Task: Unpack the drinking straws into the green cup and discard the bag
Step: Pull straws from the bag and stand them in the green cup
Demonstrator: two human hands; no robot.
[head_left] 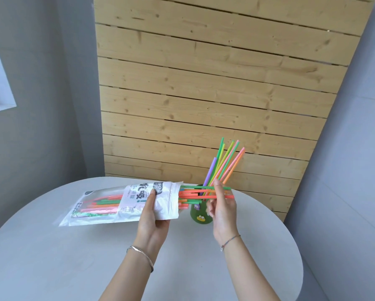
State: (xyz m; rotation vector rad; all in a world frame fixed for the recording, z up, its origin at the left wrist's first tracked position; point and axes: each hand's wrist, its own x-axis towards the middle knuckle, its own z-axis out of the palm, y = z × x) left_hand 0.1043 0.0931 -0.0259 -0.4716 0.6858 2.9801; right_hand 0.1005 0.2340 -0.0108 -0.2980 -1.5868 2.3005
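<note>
I see my left hand (154, 216) with its grip clenched on the bag (125, 205), held flat above the surface (73, 268), mouth toward three o'clock. My right hand (222, 209) pinches the straws (199, 194) sticking out of it. The green cup (198, 215) stands just behind, at twelve o'clock of my wrists, with more straws (225, 164) upright inside.

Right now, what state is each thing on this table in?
Bag: open at the right end, held level by the left hand, still part full.
Straws in the bag mouth: sticking out, pinched by the right hand.
Green cup: upright, holding several straws.
</note>
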